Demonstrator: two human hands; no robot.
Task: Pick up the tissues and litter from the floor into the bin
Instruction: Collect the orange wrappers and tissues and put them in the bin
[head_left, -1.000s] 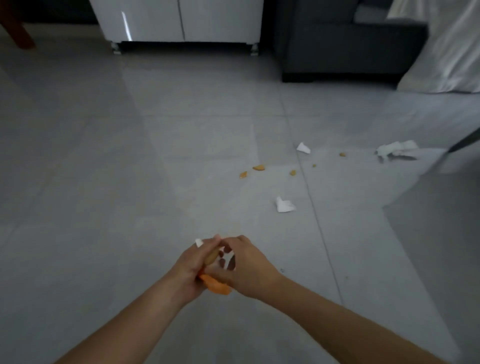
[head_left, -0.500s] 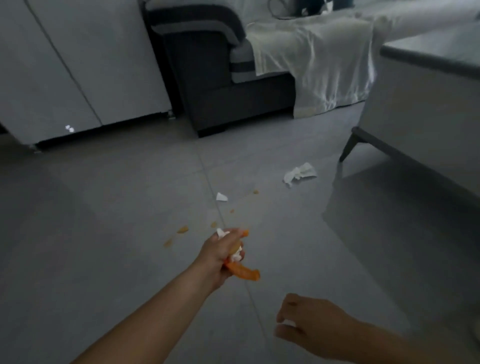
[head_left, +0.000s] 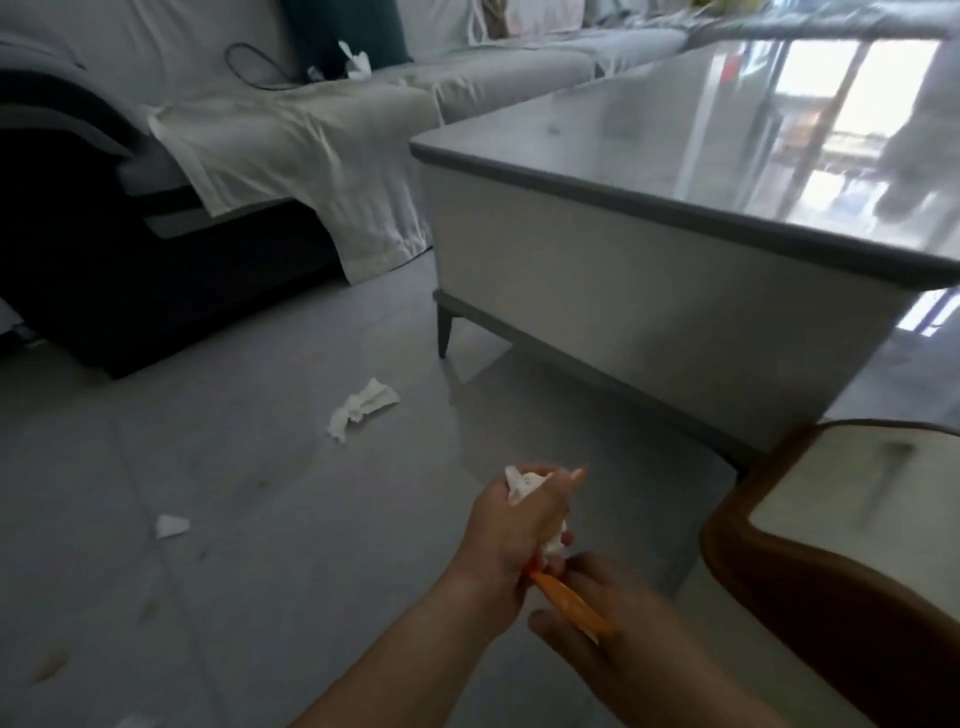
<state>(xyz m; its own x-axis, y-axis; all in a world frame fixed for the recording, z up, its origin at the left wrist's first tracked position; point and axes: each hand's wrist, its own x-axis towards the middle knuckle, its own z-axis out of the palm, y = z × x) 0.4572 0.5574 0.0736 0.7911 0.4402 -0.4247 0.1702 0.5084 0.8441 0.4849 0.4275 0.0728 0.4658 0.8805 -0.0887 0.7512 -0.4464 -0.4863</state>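
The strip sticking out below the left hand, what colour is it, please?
Orange strip, head view.

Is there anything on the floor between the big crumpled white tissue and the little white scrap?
No. In the head view, only bare grey floor tile separates the big crumpled white tissue from the small white paper scrap.

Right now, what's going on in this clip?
A person is clearing litter off a tiled floor. The left hand is closed on a wad of white tissues plus an orange wrapper, and the right hand is at the wrapper's lower end. A crumpled tissue near the coffee table and a small tissue scrap are still on the floor, along with some brownish bits. No bin is in view.
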